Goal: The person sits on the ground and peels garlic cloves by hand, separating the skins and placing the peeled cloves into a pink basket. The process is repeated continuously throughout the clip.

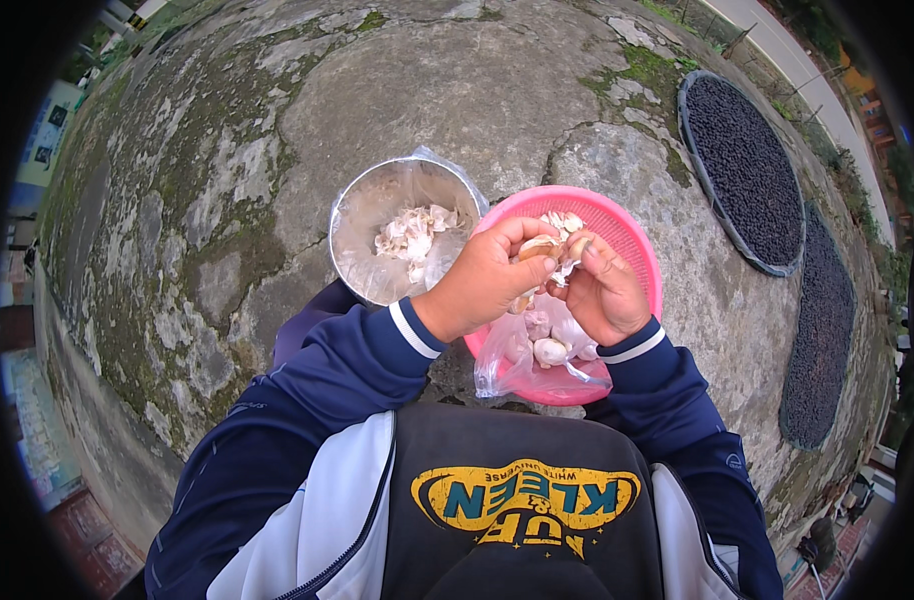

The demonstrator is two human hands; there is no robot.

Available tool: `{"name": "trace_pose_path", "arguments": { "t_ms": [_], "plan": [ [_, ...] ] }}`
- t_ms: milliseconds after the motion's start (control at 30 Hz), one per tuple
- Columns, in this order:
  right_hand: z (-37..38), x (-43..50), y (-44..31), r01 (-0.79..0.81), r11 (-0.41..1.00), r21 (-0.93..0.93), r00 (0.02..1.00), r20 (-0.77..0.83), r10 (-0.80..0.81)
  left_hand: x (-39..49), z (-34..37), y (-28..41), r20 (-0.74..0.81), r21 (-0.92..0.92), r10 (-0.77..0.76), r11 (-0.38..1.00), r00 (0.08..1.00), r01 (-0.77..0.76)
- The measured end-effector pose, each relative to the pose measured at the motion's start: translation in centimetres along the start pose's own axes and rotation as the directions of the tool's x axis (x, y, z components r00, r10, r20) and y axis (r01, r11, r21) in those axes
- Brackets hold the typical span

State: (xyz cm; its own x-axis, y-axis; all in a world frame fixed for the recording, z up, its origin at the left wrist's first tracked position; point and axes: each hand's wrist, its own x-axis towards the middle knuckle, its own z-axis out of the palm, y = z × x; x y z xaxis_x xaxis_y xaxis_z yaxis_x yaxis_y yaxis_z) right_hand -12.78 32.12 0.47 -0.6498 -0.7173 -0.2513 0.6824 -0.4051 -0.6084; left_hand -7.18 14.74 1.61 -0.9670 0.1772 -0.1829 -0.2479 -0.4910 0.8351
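Above a pink plastic basket (647, 259), my left hand (494, 266) grips garlic cloves (539, 247) between thumb and fingers. My right hand (603, 289) is close against it, pinching a clove (579, 247) with papery skin hanging below. Inside the basket, a clear plastic bag (498, 367) holds several whole garlic bulbs (551, 352). More cloves (563, 221) lie in the basket beyond my hands. Left of the basket stands a round metal container (335, 225) lined with clear plastic, with garlic skins (414, 236) inside.
Cracked, mossy concrete ground (427, 90) surrounds the containers. At the right lie a round tray of dark berries or beans (746, 169) and a long dark mat (817, 337) covered with similar pieces. A road (809, 75) runs beyond them.
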Motion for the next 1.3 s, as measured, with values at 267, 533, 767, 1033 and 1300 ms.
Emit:
{"name": "trace_pose_path", "arguments": {
  "t_ms": [267,533,767,1033,1300],
  "plan": [
    [-1.2,0.0,0.2,0.007,1.0,0.02,0.994,-0.11,-0.005,0.1,0.0,-0.2,-0.01,0.029,0.019,0.999,1.0,-0.019],
    [-1.0,0.1,0.0,0.068,0.998,0.012,0.99,-0.124,-0.066,-0.1,0.2,0.4,0.008,-0.014,-0.074,0.997,0.997,0.074],
    [-1.0,0.2,0.0,0.076,0.997,-0.014,0.987,-0.139,-0.077,0.0,-0.4,0.3,0.014,0.065,-0.189,0.98,0.982,0.187],
    [-0.5,0.2,0.0,0.073,0.995,-0.075,0.976,-0.201,-0.086,0.0,-0.2,0.5,0.233,0.663,0.373,0.615,0.898,-0.427],
    [-0.3,-0.1,0.0,0.018,0.997,-0.071,0.974,-0.224,-0.033,0.0,-0.2,0.2,0.278,0.744,0.356,0.508,0.892,-0.434]
  ]
}}
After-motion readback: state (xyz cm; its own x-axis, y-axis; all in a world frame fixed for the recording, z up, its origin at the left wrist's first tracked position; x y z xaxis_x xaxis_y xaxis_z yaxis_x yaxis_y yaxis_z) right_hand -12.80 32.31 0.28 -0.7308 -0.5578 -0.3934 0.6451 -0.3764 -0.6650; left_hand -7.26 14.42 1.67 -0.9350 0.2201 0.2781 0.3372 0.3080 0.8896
